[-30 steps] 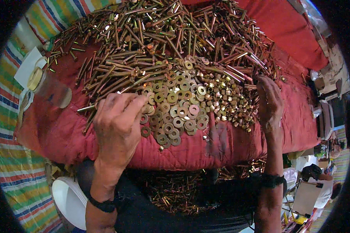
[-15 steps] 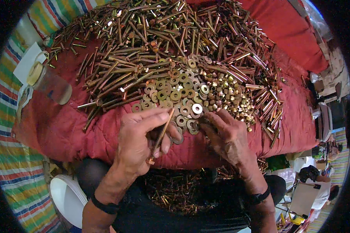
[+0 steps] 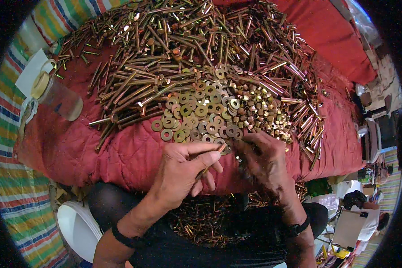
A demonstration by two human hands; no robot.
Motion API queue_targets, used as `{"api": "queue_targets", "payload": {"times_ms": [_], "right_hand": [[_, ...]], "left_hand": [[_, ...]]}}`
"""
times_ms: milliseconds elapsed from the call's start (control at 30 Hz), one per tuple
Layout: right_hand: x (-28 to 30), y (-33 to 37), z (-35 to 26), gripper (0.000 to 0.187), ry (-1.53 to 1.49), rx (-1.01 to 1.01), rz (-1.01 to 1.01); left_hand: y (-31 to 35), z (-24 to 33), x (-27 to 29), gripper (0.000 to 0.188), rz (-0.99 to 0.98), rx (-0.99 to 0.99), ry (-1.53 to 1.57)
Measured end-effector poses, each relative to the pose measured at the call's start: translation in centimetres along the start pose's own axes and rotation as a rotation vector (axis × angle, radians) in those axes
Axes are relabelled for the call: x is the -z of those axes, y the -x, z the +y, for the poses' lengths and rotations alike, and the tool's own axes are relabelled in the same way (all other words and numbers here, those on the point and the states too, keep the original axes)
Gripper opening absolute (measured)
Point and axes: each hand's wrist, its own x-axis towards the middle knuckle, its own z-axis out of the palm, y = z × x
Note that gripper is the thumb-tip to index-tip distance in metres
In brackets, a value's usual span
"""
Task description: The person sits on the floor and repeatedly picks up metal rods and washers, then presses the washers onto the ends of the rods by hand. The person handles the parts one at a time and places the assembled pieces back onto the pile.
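My left hand [image 3: 178, 172] is closed round a long copper-coloured bolt [image 3: 221, 148]. Its threaded end pokes out past the thumb and forefinger, while most of the shank and the head are hidden by the hand. To its right, my right hand [image 3: 270, 158] is curled, its fingertips pointing left toward the bolt's end. Those fingers are blurred, and what they hold, if anything, cannot be made out. Flat brass-coloured washers [image 3: 201, 110] lie loose just beyond both hands. Beside them, past my right hand, is a heap of small nuts [image 3: 265, 111].
A large pile of bolts [image 3: 174, 40] covers the far part of the red padded cloth [image 3: 134, 152]. More metal pieces [image 3: 201, 223] lie below, between my legs. A clear jar [image 3: 60, 98] lies tilted at left, above a white basin [image 3: 78, 228]. Another person [image 3: 370, 223] is at far right.
My left hand has moved right with the bolt, whose threaded end now tips toward my right hand. The right hand has drawn its fingers in, beside the washers.
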Motion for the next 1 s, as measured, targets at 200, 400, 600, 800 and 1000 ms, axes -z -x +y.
{"api": "queue_targets", "payload": {"times_ms": [200, 400, 600, 800, 1000], "right_hand": [[1.5, 1.2, -2.1, 0.017, -0.470, -0.360, -0.030], [0.2, 2.4, -0.7, 0.024, -0.218, -0.020, -0.016], [1.6, 3.6, -1.3, 0.056, -0.036, 0.281, -0.112], [4.8, 2.7, -0.9, 0.055, 0.020, 0.166, -0.185], [3.8, 2.9, -0.4, 0.068, -0.007, 0.314, -0.198]], "left_hand": [[-0.3, -0.8, -0.4, 0.029, -0.040, 0.002, -0.124], [-0.1, -1.7, -1.4, 0.021, 0.057, -0.345, -0.582], [-0.2, -2.7, -1.9, 0.018, 0.106, -0.668, -0.746], [-0.6, -2.0, -1.3, 0.017, 0.071, -0.518, -0.558], [-0.3, -1.6, -1.2, 0.019, -0.042, -0.235, -0.500]]}}
